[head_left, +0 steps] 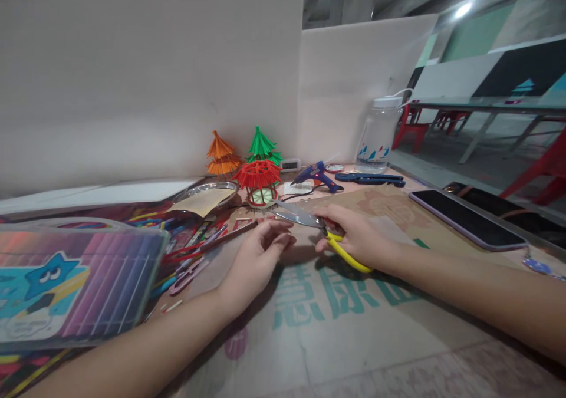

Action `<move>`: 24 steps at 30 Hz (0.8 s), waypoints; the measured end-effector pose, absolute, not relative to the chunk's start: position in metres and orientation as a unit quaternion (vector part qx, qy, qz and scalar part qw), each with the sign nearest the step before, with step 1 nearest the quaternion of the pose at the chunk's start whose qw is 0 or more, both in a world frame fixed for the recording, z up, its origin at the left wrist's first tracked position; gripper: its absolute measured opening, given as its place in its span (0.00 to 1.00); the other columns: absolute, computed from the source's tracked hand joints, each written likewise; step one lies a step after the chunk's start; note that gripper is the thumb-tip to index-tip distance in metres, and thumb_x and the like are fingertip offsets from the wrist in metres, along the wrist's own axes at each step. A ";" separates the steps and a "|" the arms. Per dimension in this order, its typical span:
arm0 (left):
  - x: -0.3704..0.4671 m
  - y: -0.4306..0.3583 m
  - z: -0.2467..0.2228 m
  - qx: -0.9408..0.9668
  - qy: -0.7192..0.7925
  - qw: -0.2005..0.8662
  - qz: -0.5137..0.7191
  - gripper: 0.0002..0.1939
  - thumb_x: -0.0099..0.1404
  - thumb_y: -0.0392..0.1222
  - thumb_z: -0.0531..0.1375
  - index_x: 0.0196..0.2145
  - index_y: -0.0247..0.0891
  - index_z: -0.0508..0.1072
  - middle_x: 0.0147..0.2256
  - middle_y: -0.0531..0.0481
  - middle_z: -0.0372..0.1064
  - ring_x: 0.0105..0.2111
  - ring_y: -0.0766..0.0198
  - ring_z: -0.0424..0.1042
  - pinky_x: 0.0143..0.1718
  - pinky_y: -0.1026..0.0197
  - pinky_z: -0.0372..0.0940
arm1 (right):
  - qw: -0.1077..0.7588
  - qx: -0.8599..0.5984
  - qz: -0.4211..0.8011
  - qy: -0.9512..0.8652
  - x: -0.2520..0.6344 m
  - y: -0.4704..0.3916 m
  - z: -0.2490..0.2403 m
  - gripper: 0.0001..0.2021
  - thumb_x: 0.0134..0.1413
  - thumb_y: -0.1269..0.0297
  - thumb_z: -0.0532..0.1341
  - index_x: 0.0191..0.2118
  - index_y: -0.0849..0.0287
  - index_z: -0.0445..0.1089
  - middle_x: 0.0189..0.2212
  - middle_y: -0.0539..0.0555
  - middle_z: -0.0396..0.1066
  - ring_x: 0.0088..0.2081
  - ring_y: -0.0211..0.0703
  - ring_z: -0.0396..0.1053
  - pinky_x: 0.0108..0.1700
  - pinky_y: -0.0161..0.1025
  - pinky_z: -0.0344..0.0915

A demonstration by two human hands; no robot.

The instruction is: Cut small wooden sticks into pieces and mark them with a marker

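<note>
Yellow-handled scissors [345, 253] are in my right hand [354, 236], their metal blades pointing left. My left hand [259, 256] is just left of the blade tips, with thumb and fingers curled toward each other; whatever may be between them is too small to make out. Beyond the hands stands a red pavilion-like model [259, 177] with a round pale base. An orange tiered one [221, 155] and a green one [262, 144] are behind it. A brown stick-like thing [227, 236] lies beside my left hand.
A marker case [110, 286] and loose coloured sticks fill the left. Further back are a metal tray [227, 191], a blue glue gun [318, 176], dark blue pliers [371, 179] and a clear bottle [378, 135]. A phone [466, 218] lies at right.
</note>
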State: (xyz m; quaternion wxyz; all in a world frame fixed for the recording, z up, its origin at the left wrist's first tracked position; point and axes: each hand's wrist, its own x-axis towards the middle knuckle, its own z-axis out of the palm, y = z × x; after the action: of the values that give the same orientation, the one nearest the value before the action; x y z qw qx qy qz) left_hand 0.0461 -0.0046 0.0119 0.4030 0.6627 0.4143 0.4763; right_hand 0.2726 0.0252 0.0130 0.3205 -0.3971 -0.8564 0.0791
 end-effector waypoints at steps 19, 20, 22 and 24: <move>0.042 -0.007 0.010 0.681 0.403 0.371 0.486 0.05 0.67 0.40 0.54 0.35 0.38 0.68 0.28 0.53 0.69 0.30 0.64 0.70 0.35 0.62 0.64 | 0.243 -0.404 0.036 -0.881 0.271 0.020 0.018 0.24 0.54 0.54 0.68 0.54 0.56 0.69 0.42 0.57 0.72 0.43 0.50 0.70 0.42 0.42 0.65; 0.042 -0.007 0.009 0.683 0.403 0.366 0.487 0.05 0.67 0.40 0.54 0.35 0.38 0.68 0.28 0.53 0.69 0.30 0.64 0.70 0.36 0.61 0.64 | 0.244 -0.403 0.035 -0.881 0.271 0.020 0.018 0.24 0.54 0.53 0.68 0.54 0.56 0.69 0.42 0.57 0.72 0.43 0.50 0.70 0.41 0.42 0.65; 0.041 -0.006 0.007 0.683 0.408 0.359 0.489 0.05 0.67 0.39 0.54 0.34 0.39 0.68 0.29 0.53 0.69 0.31 0.64 0.70 0.37 0.61 0.64 | 0.248 -0.401 0.037 -0.881 0.271 0.020 0.018 0.25 0.53 0.51 0.68 0.54 0.57 0.70 0.42 0.57 0.71 0.43 0.50 0.69 0.41 0.42 0.65; 0.041 -0.005 0.005 0.681 0.415 0.352 0.490 0.05 0.67 0.38 0.54 0.35 0.39 0.68 0.29 0.53 0.69 0.32 0.64 0.70 0.37 0.60 0.64 | 0.250 -0.394 0.039 -0.883 0.271 0.019 0.018 0.26 0.53 0.50 0.68 0.54 0.57 0.70 0.42 0.57 0.71 0.43 0.50 0.69 0.41 0.42 0.65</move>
State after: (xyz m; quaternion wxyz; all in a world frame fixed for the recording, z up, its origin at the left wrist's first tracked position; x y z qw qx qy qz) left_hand 0.0405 -0.0052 0.0051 0.3519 0.6809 0.4148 0.4904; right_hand 0.2709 0.0192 0.0183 0.2503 -0.3944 -0.8833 0.0388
